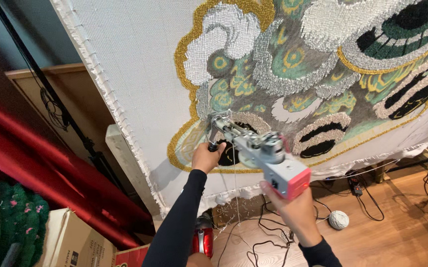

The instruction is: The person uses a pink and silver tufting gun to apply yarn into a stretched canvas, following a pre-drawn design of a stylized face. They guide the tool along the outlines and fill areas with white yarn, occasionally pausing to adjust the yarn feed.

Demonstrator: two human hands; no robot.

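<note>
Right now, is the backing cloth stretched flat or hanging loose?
Stretched flat: the backing cloth shows no folds, its edge pinned along the frame.

Wooden plank floor (402, 232), warm brown, running beneath the stretched cloth. Lying directly on it: a ball of pale yarn (338, 219) near the middle; loose black cables (268, 242) looping in a tangle beside the ball and trailing right; a black power strip (355, 187) further back. At lower left, a cardboard box (75, 242) stands on the floor, with a red box (132, 257) just beside it.
</note>
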